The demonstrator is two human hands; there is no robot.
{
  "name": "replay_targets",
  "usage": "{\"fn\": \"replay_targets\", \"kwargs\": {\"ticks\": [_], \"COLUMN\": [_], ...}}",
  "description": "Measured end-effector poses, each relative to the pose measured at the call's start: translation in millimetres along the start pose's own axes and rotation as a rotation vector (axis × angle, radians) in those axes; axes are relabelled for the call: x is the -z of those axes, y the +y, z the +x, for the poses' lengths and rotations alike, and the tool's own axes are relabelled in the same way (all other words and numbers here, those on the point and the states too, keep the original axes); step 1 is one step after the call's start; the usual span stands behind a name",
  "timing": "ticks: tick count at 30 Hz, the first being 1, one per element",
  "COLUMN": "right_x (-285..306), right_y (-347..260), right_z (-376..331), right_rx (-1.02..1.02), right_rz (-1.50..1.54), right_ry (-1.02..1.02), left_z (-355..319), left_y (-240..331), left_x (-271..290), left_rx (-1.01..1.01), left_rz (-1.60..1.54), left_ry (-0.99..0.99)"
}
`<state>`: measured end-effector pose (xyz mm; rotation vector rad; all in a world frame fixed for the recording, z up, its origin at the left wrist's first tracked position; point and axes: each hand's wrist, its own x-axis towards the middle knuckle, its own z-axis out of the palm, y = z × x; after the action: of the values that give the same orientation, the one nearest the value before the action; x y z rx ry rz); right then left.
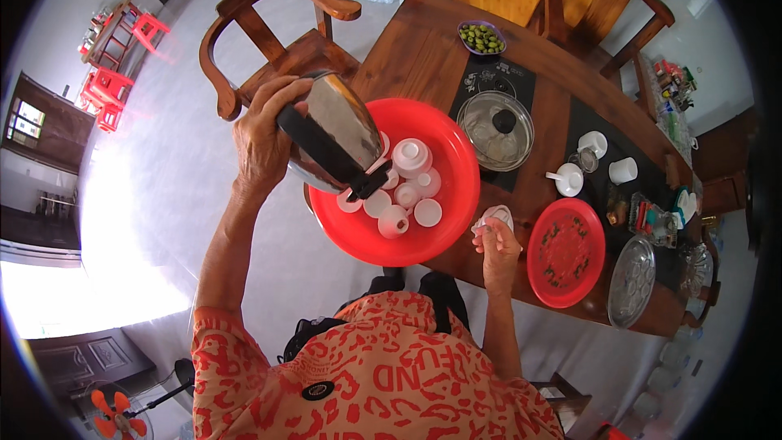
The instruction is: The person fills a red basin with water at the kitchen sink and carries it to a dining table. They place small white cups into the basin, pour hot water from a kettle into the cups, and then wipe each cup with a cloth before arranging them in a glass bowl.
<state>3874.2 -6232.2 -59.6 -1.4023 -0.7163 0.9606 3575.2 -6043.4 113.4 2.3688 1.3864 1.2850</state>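
Observation:
My left hand (267,126) is closed round the shiny metal kettle (346,110) by its black handle. The kettle is tilted over a large red basin (456,155), which sits at the table's near left edge. Several small white cups and a white bowl (411,156) lie jumbled in the basin, some partly hidden by the kettle. Just right of the basin, my right hand (498,251) has its fingers closed on a small white thing (494,216) that looks like a folded cloth. Whether water flows from the kettle cannot be made out.
On the wooden table (407,41) stand a bowl of green fruit (481,37), a glass-lidded pot (495,130), white teaware (592,145), a flat red tray (566,253) and a clear oval tray (632,281). A wooden armchair (277,53) stands beyond the basin at left.

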Motion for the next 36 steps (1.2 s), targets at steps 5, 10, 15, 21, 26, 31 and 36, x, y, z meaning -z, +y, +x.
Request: {"fn": "replay_targets", "kwargs": {"ticks": [5, 10, 15, 21, 26, 31, 36], "right_x": [-30.9, -81.9, -119.4, -87.3, -13.3, 43.8, 55.7], "right_y": [-12.1, -69.5, -123.1, -166.4, -181.8, -158.9, -107.2], "right_z": [22.3, 63.5, 101.6, 189.6, 265.0, 327.6, 361.2], "right_rx": [0.109, 0.546, 0.479, 0.310, 0.142, 0.071, 0.017], "right_rz": [-0.033, -0.352, -0.386, -0.067, 0.161, 0.251, 0.149], "right_ry": [-0.110, -0.442, -0.544, -0.483, -0.453, -0.297, -0.177], "left_z": [-14.5, -43.7, -25.0, 46.2, 122.2, 150.3, 129.0], "left_y": [-29.5, -95.6, -76.1, -27.0, 44.2, 52.9, 5.7], "left_x": [-12.9, -45.7, -86.0, -179.0, -253.1, -313.1, -394.8], "left_rx": [0.353, 0.882, 1.004, 0.934, 1.028, 0.920, 0.809], "left_rz": [-0.331, -0.753, -1.322, -1.491, -1.555, -1.357, -1.254], "left_ry": [0.071, 0.195, 0.351, 0.257, 0.050, -0.242, -0.212]}}
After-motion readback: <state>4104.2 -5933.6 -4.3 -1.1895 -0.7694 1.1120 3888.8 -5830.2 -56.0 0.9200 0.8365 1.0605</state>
